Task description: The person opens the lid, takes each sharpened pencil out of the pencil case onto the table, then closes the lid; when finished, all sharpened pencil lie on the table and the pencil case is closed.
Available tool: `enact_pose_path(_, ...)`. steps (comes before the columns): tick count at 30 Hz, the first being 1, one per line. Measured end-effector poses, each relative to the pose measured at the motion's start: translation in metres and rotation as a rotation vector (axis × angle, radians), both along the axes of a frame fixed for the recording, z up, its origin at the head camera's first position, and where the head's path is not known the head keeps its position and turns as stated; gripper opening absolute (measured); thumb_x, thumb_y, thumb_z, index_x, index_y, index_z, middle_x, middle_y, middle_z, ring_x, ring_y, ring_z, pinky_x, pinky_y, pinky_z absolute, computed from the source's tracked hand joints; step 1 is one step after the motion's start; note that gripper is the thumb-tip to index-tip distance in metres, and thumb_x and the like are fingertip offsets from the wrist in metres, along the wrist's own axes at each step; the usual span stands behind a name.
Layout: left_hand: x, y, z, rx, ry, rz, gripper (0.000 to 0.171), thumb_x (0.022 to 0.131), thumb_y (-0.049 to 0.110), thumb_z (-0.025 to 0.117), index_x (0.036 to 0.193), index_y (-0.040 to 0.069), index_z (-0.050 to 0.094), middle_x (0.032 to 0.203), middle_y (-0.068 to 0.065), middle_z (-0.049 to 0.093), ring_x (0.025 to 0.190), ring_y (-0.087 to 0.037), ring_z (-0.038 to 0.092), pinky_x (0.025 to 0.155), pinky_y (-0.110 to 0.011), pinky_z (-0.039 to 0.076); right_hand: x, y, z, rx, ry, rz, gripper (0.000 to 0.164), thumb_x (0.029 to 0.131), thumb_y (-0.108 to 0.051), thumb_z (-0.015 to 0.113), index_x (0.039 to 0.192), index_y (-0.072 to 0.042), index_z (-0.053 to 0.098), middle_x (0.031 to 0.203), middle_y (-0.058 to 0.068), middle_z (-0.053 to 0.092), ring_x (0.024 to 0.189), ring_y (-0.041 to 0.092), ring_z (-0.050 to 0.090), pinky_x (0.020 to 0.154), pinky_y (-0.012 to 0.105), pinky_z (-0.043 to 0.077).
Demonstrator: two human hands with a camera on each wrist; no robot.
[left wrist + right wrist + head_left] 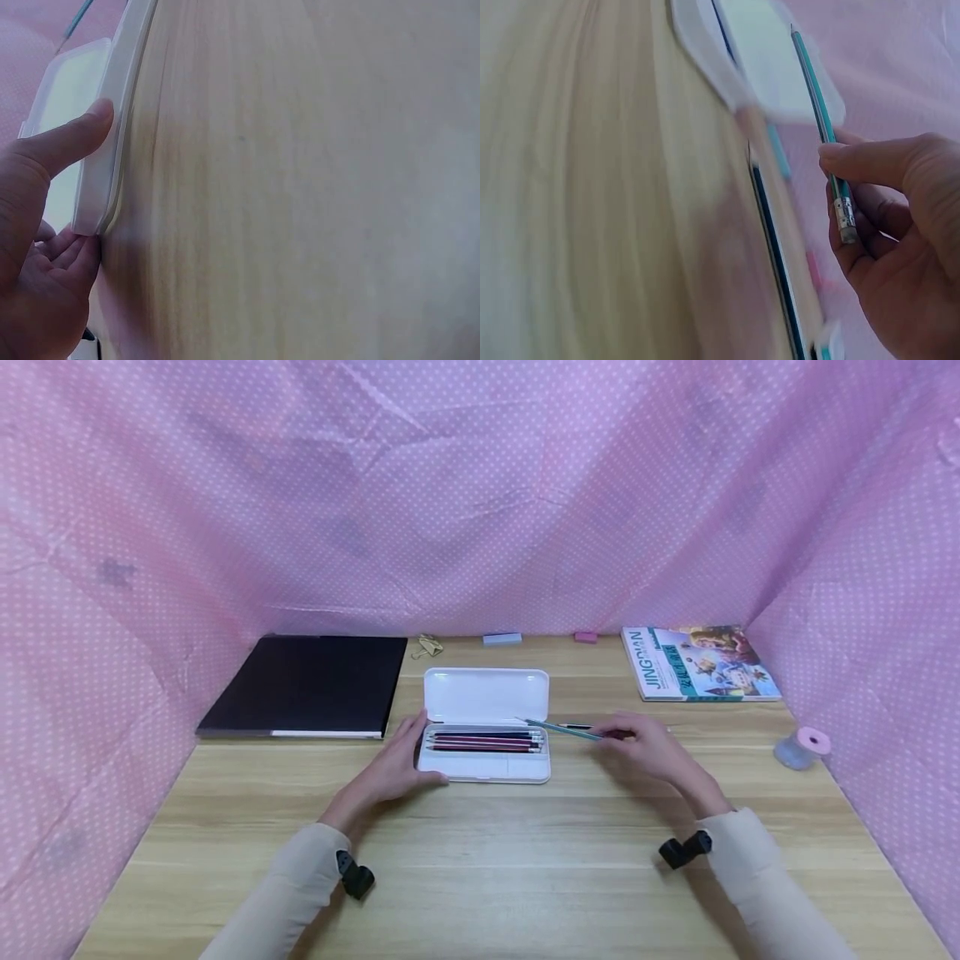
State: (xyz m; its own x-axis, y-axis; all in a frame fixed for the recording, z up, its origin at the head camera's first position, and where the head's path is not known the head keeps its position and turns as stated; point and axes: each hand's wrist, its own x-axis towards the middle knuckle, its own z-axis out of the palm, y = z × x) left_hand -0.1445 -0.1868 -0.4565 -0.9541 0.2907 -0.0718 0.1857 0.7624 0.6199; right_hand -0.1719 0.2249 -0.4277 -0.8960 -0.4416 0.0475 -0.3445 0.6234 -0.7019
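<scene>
A white pencil case lies on the wooden table with its lid folded back. Several pencils lie side by side in its rear compartment. My left hand holds the case at its left end, thumb on the front wall and fingers round the end. To the right of the case, my right hand pinches a teal pencil near its eraser end, the tip pointing left toward the lid. Below that hand, a dark pencil lies on the table.
A black folder lies at the back left, beside gold binder clips. Along the back are a pale blue block, a pink block and a magazine. A pink-topped cylinder stands right. Pink dotted cloth surrounds the table.
</scene>
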Motion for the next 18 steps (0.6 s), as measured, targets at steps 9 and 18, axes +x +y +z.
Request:
enact_pose_path(9,0.0,0.0,-0.001,-0.011,-0.003,0.004,0.117,0.065,0.055,0.076,0.149,0.017,0.005,0.145,-0.005,0.024,0.128,-0.022,0.031,0.105,-0.044,0.028,0.006,0.061,-0.014,0.089,-0.001,-0.109,0.016,0.09,-0.02,0.06,0.103,-0.022,0.069,0.113,0.006,0.062,0.107,0.027,0.054,0.089,0.049,0.041)
enact_pose_path(18,0.001,0.0,0.0,-0.01,-0.013,0.01,0.117,0.065,0.055,0.076,0.149,0.017,0.004,0.146,-0.006,0.022,0.129,-0.023,0.03,0.105,-0.045,0.027,0.0,0.08,-0.023,0.107,0.045,-0.1,0.018,0.087,-0.012,0.063,0.102,-0.018,0.07,0.11,0.009,0.063,0.105,0.029,0.055,0.089,0.047,0.04)
